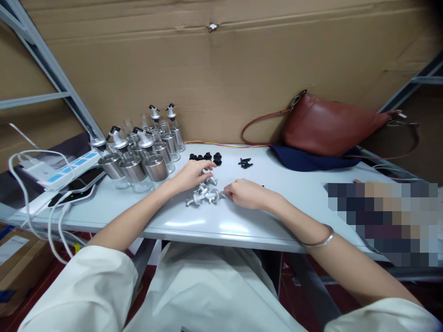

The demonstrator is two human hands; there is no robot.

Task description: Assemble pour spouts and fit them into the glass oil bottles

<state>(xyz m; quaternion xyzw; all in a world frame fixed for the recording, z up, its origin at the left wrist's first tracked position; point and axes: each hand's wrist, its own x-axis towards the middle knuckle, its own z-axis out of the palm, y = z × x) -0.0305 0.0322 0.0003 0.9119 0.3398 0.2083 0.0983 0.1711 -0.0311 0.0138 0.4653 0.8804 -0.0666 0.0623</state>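
Note:
My left hand [192,176] rests on the pale table [263,216], fingers curled over a small pile of silver pourer spouts [204,193], pinching one at its fingertips. My right hand [244,192] lies just right of the pile with fingers curled, its tips touching a spout at the pile's right edge. Beyond the hands sit a row of black caps [206,157] and some small black clips [245,163]. At the back left stand several glass bottles [145,154] with steel bands and pourer tops.
A white power strip [64,169] with cables and a dark device [76,190] lie at the left edge. A brown leather bag [328,124] on a navy cloth [311,159] leans against the cardboard wall [221,69]. A blurred area covers the table's right end.

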